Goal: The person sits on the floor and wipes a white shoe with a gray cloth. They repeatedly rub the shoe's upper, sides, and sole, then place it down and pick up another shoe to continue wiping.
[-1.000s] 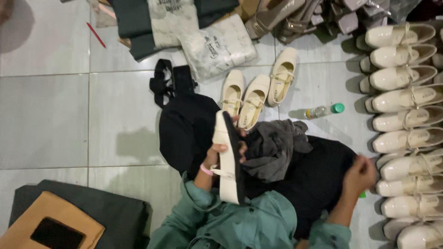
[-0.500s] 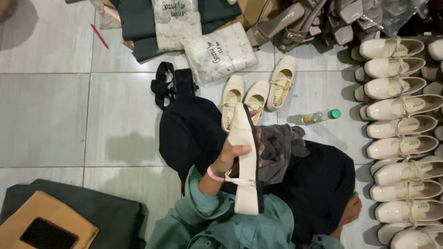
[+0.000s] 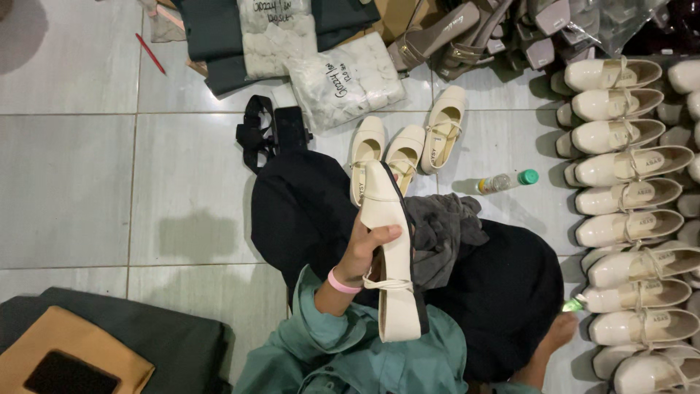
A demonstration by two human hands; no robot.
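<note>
The left hand (image 3: 364,252) is raised in front of the body, its thumb laid across the top and its fingers curled round from behind in a closed grip, with a pink band at the wrist and a teal sleeve on the forearm. The right arm reaches low to the right; its hand (image 3: 558,332) hangs down, the fingers not clear enough to read.
</note>
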